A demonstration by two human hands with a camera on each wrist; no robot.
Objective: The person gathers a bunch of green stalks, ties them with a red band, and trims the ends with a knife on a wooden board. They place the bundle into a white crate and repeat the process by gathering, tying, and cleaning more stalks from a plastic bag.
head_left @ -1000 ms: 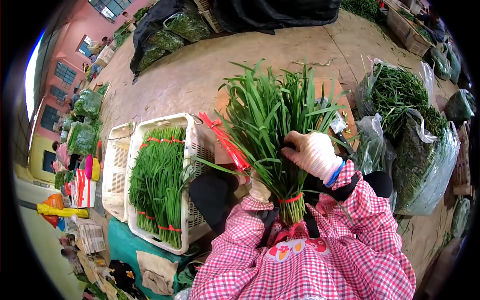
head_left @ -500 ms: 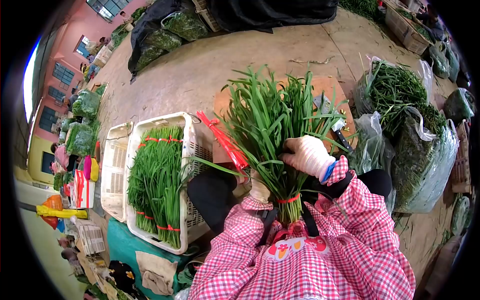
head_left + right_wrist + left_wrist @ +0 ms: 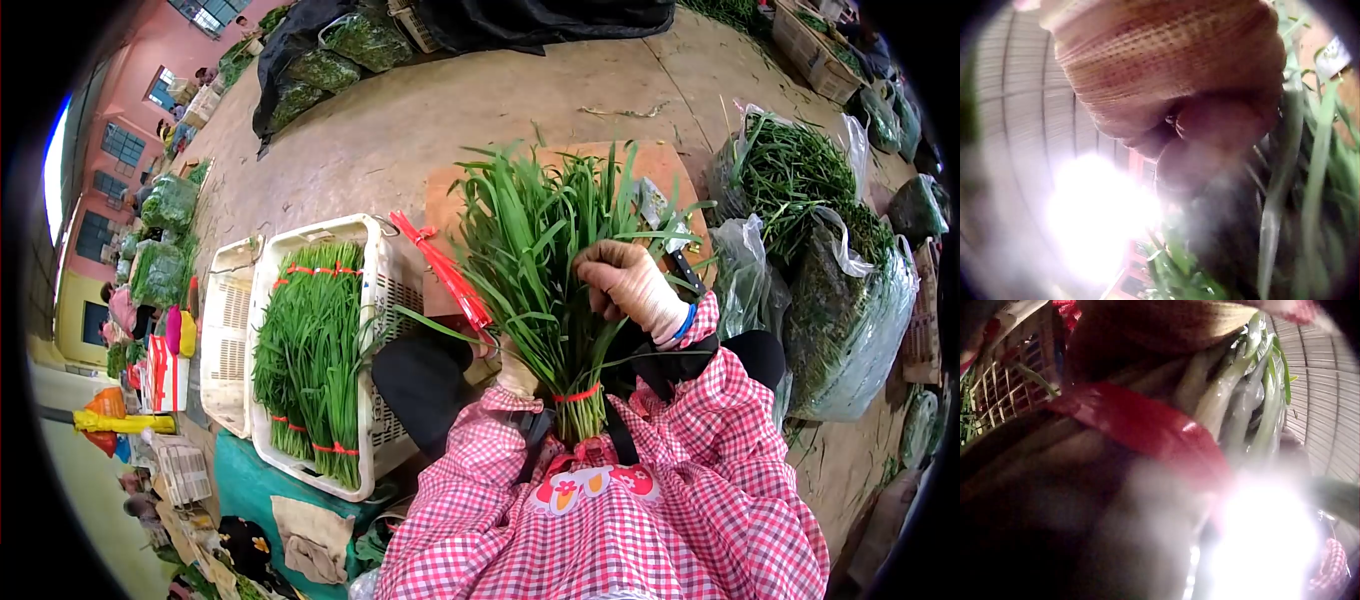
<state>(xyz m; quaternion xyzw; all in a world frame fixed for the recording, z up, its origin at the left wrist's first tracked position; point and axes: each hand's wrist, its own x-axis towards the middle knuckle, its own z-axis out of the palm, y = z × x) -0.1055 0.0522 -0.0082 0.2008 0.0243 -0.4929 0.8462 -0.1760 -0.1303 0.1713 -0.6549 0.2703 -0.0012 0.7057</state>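
Across the near edge of a brown board (image 3: 655,165), seen from the head, stretches a bunch of greens (image 3: 540,230); the left hand (image 3: 517,373) touches it, its grip hidden. From the left wrist, a red band (image 3: 1147,423) crosses stems (image 3: 1225,400). From the right wrist, the right hand (image 3: 1179,81) curls beside leaves (image 3: 1317,187); whether pinching, I cannot tell.

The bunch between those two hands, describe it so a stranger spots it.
In the head view, find the white crate, then the brown board right of it. Leaves fanning over that board belong to the bunch beside the left hand. Unlike the crate's stacked bunches, its leaves splay wide above one red band.
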